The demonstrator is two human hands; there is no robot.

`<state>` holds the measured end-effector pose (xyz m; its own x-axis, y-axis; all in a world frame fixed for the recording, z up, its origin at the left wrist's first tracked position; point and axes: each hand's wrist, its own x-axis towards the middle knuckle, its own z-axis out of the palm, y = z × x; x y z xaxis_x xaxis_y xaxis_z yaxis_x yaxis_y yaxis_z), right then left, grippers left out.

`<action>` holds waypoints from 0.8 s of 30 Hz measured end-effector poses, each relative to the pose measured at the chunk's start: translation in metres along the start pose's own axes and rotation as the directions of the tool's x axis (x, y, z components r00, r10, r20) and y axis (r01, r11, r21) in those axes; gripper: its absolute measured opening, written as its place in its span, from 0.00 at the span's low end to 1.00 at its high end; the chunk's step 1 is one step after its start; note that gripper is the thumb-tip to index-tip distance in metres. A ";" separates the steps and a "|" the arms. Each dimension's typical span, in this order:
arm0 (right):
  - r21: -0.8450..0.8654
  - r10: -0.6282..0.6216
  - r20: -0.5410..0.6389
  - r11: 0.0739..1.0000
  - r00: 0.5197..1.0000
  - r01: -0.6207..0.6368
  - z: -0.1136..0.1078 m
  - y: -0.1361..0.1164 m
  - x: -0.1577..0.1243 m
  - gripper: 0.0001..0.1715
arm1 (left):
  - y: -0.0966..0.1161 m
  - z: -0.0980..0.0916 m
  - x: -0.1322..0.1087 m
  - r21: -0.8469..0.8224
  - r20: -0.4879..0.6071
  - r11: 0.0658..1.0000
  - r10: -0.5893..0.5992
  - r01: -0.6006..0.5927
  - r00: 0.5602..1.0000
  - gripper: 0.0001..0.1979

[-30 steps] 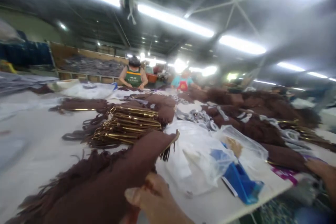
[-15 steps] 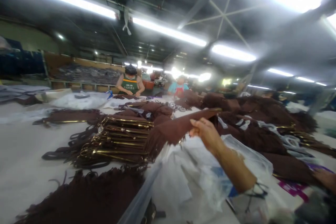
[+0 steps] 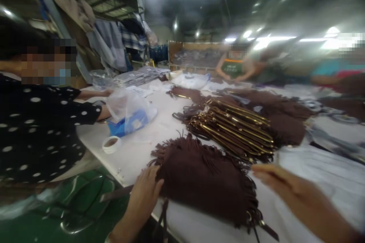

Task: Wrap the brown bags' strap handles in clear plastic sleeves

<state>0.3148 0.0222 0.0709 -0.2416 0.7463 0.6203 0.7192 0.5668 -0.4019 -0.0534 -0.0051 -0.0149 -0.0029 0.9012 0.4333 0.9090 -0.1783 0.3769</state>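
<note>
A dark brown fringed bag (image 3: 202,182) lies flat on the table right in front of me, metal rings and a strap end at its lower right corner. My left hand (image 3: 146,186) rests at the bag's left edge, fingers stretched out and thumb against it. To the right of the bag is my right hand (image 3: 285,182), somewhat blurred, its fingers straight, apart from the bag with nothing visible in it. Behind the bag lies a stack of brown bags with gold metal bars (image 3: 234,129).
At the left, a co-worker in a dotted top (image 3: 37,133) handles a clear plastic bag (image 3: 125,104) near a blue packet (image 3: 122,125). A roll of tape (image 3: 111,144) sits by the table edge. White sheets (image 3: 322,178) lie at right. Another person in a green apron (image 3: 234,67) stands across.
The view has swung left and down, bringing the co-worker and my left hand into sight. My right hand, which was gripping a brown piece above the pile, now holds nothing visible.
</note>
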 end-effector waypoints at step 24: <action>-0.105 -0.086 0.326 0.986 0.941 0.127 0.092 -0.067 -0.057 0.20 | 0.013 -0.033 -0.038 -0.254 0.282 0.958 -0.057 0.132 0.958 0.11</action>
<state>0.2206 -0.0260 0.0007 -0.5018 0.7674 0.3991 0.7472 0.6170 -0.2469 -0.0552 -0.0547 0.0011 0.0630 0.9846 0.1630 0.7647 -0.1526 0.6261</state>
